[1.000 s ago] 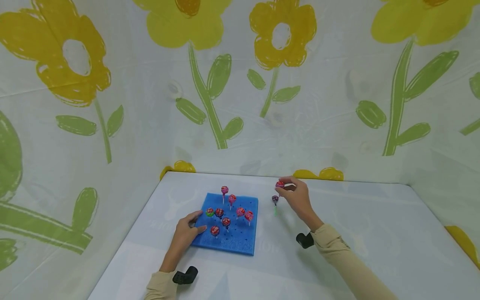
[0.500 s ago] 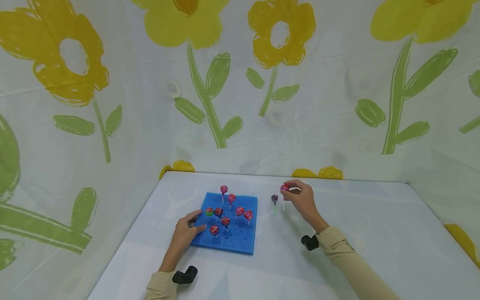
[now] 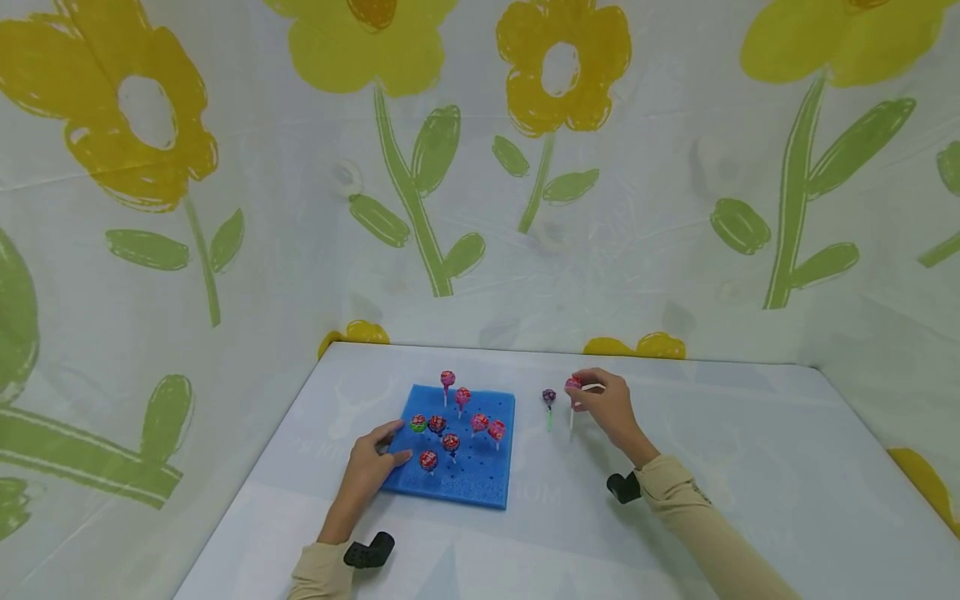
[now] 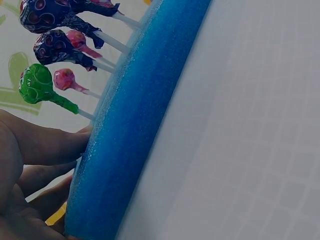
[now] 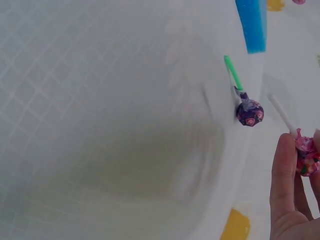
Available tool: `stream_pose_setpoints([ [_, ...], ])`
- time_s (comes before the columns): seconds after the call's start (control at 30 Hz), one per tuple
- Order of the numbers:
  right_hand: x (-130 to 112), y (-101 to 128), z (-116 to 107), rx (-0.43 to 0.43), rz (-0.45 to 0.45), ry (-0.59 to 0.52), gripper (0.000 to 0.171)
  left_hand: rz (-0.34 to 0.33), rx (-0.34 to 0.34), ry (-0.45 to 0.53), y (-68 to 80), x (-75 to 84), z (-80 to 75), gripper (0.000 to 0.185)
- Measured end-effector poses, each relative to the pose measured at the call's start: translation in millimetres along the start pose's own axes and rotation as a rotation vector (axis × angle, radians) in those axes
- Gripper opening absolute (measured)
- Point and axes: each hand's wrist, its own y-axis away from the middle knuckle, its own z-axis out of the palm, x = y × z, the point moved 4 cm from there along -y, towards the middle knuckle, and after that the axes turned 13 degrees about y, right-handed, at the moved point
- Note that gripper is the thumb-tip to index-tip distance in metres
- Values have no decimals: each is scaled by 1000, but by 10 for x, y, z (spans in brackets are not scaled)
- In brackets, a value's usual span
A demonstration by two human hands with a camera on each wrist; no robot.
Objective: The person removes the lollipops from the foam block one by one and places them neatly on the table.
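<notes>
Foam block left of centre, my two hands either side of it on the table (image 3: 750, 467).

In the head view the foam block (image 3: 480, 479) sits low and left of centre, lollipops (image 3: 451, 442) standing in it — my left hand (image 3: 367, 471) rests at its lower-left edge. Right of the block a loose lollipop (image 3: 549, 397) lies on the table, and just right of that my right hand (image 3: 611, 410) pinches another lollipop (image 3: 573, 385).

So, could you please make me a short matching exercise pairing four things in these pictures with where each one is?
Things:
1. green lollipop
2. purple lollipop with green stick
3. pink lollipop with white stick
4. left hand

Places:
A. pinched in the right hand
B. resting on the near left edge of the blue foam block
C. lying on the white table, right of the block
D. stuck in the block, nearest the left hand's fingers

Pairs: 1-D, 2-C, 3-A, 4-B
</notes>
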Motion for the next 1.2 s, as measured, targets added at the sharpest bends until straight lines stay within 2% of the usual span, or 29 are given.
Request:
stream_pose_setpoints([
  [0.3,122,-46,38,-20,74,11,29,1,-1,-7,-11,-2,-9,52],
  [0.63,263,-95,80,-52,182,116,31,3,-4,-14,6,2,14,51],
  [1.0,348,-145,128,-47,198,153,26,10,0,-4,22,-6,17,51],
  [1.2,346,-169,146,-49,169,185,25,12,3,6,17,3,10,51],
])
